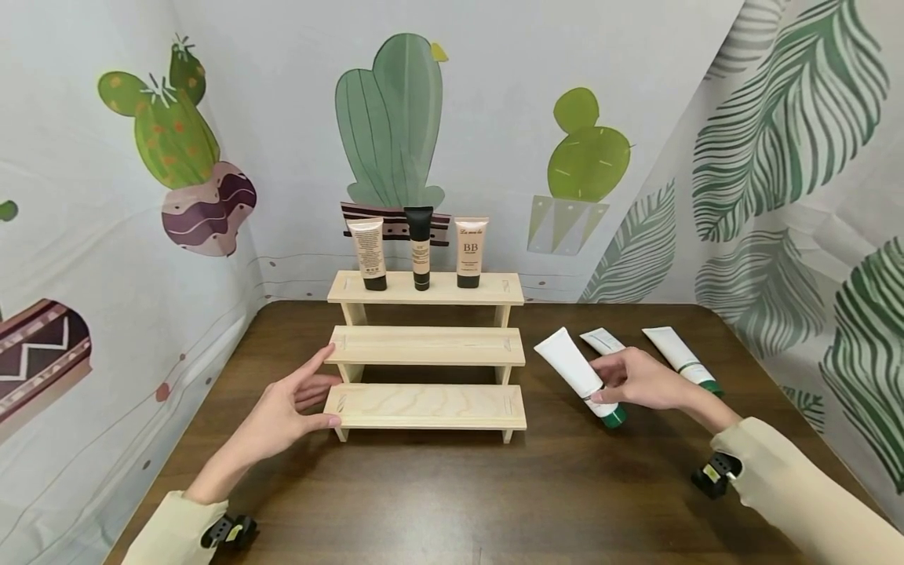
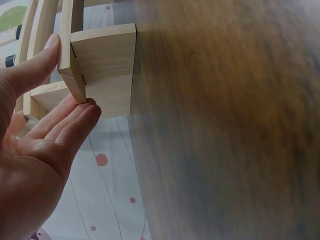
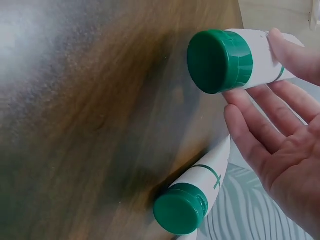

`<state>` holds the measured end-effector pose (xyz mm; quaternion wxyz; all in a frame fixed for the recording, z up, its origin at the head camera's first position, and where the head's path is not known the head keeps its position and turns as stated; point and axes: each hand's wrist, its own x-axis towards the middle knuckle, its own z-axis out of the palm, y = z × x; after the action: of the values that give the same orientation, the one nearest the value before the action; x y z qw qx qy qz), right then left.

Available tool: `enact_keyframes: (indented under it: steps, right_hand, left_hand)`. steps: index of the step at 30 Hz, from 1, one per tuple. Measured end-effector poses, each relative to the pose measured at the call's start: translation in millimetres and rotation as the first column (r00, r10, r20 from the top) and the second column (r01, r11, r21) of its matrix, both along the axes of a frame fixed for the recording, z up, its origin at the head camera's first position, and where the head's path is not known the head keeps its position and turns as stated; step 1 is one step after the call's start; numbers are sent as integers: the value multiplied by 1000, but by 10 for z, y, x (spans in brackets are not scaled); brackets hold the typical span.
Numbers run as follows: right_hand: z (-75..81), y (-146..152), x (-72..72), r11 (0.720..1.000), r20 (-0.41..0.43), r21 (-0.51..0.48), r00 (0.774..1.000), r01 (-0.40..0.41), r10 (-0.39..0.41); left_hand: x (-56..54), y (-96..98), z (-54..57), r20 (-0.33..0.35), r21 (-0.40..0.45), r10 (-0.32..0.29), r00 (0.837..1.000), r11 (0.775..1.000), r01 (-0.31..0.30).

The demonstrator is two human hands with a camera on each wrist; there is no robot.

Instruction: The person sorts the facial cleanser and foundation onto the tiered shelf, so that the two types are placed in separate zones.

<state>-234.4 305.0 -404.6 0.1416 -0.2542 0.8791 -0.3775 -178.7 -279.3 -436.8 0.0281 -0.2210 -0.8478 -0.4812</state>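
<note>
My left hand (image 1: 278, 412) touches the left end of a three-step wooden display stand (image 1: 424, 402). Its thumb rests on the bottom step's corner and its index fingertip meets the middle step; the fingers are fairly straight. In the left wrist view, fingertips (image 2: 90, 106) lie against the bottom step's end. My right hand (image 1: 650, 378) pinches a white squeeze tube (image 1: 570, 365) between thumb and fingers. That tube slants, green cap (image 3: 212, 60) low and toward me, over the table. Two similar tubes lie near: one white tube (image 1: 600, 340) partly behind the hand, another white tube (image 1: 678, 353) to its right.
On the top step stand a beige tube (image 1: 369, 251) with a dark cap, a slim black-and-beige tube (image 1: 420, 255) and a beige BB tube (image 1: 469, 255). The brown table (image 1: 424, 502) meets a plant-printed cloth (image 1: 487, 118) behind.
</note>
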Motion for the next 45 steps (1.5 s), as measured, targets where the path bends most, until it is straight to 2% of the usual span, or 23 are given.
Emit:
enact_keyframes:
  steps: [8, 18, 28, 39, 45]
  right_hand:
    - [51, 40, 81, 997, -64, -38, 996, 62, -65]
    - [94, -13, 178, 984, -98, -123, 985, 131, -144]
    - [215, -135, 261, 959, -85, -190, 969, 212, -231]
    - [383, -364, 320, 938, -112, -252, 956, 238, -272]
    - [449, -510, 332, 934, -115, -273, 956, 231, -270]
  left_hand:
    - [0, -5, 14, 10, -13, 12, 1000, 1000, -12]
    - [-10, -20, 11, 9, -12, 2, 1000, 1000, -2]
    - [-11, -17, 11, 15, -12, 1, 1000, 1000, -1]
    - [-14, -17, 15, 11, -17, 1, 1000, 1000, -1]
    - [-10, -18, 17, 12, -23, 1, 1000, 1000, -1]
